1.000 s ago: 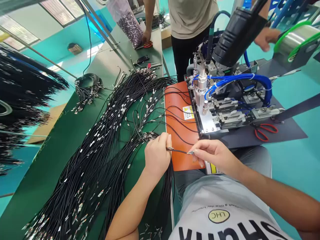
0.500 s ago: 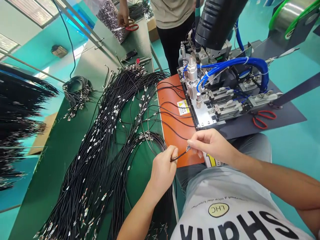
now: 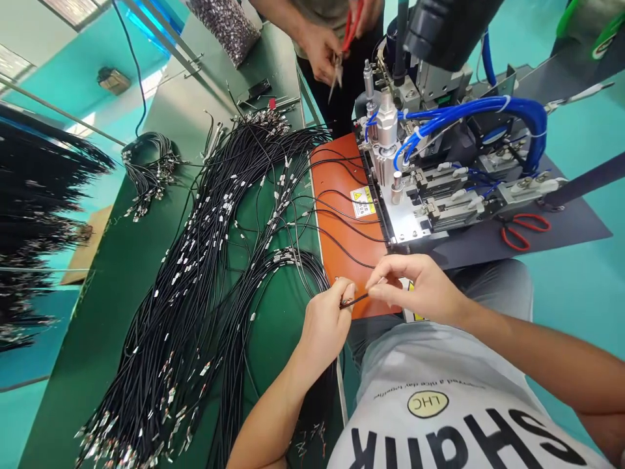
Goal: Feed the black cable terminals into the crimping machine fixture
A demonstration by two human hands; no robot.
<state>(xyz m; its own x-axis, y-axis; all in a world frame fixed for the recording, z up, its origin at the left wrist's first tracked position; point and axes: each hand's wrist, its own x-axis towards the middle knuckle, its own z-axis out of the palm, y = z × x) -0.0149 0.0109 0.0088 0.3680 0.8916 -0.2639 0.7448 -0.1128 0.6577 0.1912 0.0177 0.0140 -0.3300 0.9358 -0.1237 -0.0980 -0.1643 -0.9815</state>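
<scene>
My left hand point(image 3: 328, 319) is closed round a thin black cable point(image 3: 359, 300), close to its end. The fingers of my right hand point(image 3: 415, 285) pinch the same cable's tip, which they mostly cover. Both hands are held over the front of an orange plate point(image 3: 342, 189). Beneath and left of my left hand, a looped bundle of black cables point(image 3: 288, 257) with small white tags lies on the green table point(image 3: 141, 273). Several separate cables run across the orange plate to the machine's edge.
A machine point(image 3: 405, 215) with blue air hoses point(image 3: 469, 114) stands ahead on the right. Red-handled scissors point(image 3: 525, 232) lie beside it. A larger heap of black cables point(image 3: 195, 260) covers the left. Behind, another person's hand point(image 3: 322, 52) holds a red-handled cutting tool point(image 3: 352, 26).
My hands have stayed close together; my right fingers now cover the cable's end, whose metal tip showed before. The other person's hands have moved right, lifting the red-handled tool off the table.
</scene>
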